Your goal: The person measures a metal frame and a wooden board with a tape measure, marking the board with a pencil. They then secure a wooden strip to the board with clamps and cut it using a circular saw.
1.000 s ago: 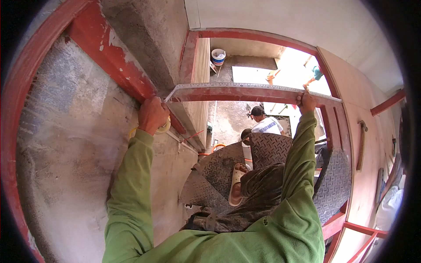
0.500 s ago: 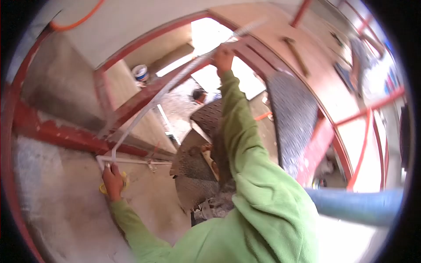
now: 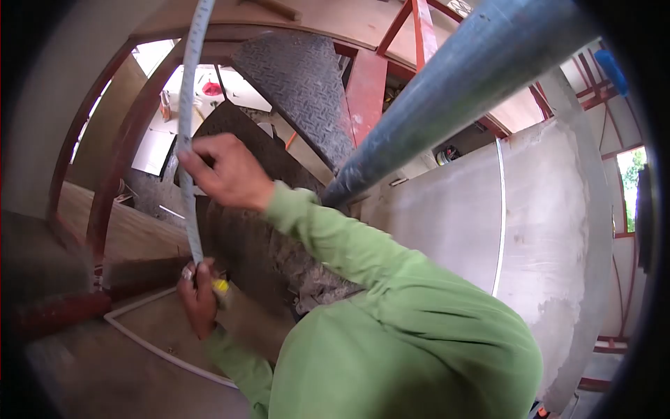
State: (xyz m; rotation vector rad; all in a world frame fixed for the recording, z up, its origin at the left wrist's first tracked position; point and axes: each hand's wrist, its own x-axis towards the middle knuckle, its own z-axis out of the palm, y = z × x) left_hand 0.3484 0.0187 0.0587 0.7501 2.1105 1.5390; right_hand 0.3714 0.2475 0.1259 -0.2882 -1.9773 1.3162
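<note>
A pale tape measure blade [image 3: 188,98] with marks along it runs from the top edge down to my left hand. My left hand [image 3: 198,297] pinches its lower end, with a yellow thing [image 3: 221,285], perhaps the tape's case, beside the fingers. Higher up, my right hand [image 3: 227,171] is closed, thumb and fingers at the blade's edge. Below the hands a thin white bent strip [image 3: 150,343] lies against the brown surface.
A thick blue-grey pipe [image 3: 447,91] slants across the upper right. Dark treaded metal steps [image 3: 300,80] and red steel frames [image 3: 112,167] surround the opening. At the right stands a grey plastered wall [image 3: 544,230] beside a white strip [image 3: 501,216].
The view has swung, bringing the pipe and plastered wall across it. My right hand has come down much closer to my left hand, and the blade now stands nearly upright.
</note>
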